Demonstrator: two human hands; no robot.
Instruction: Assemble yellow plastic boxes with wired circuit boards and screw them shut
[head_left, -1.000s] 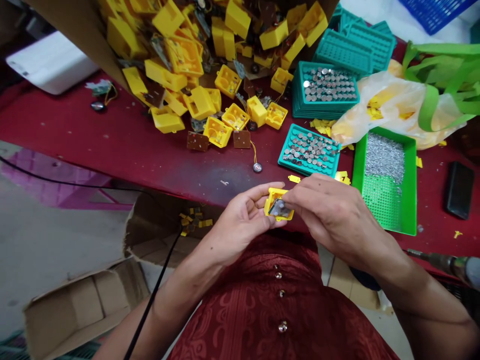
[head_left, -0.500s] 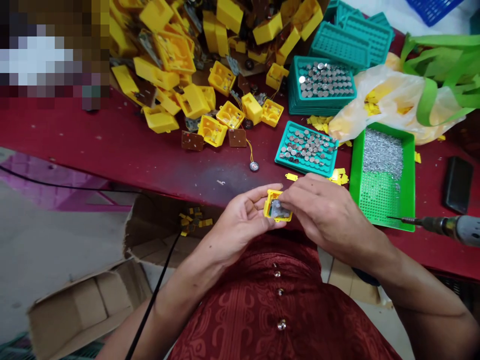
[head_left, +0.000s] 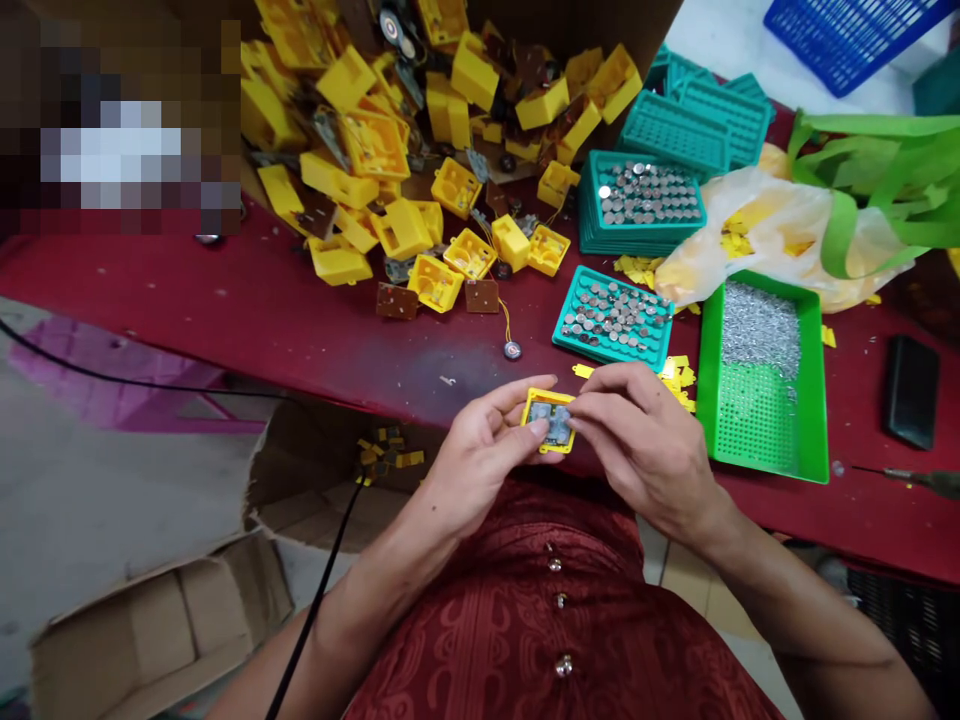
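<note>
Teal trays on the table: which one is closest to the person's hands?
The lone teal tray of silver button cells, just beyond the right hand. The other filled tray tops a stack farther back, beside the empty trays.

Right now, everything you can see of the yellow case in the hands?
The yellow plastic case is square and open-faced, with a grey metallic piece seated inside, partly hidden. It sits face up over the red table edge, the left hand holding one side, the right hand with fingertips on the other.
</note>
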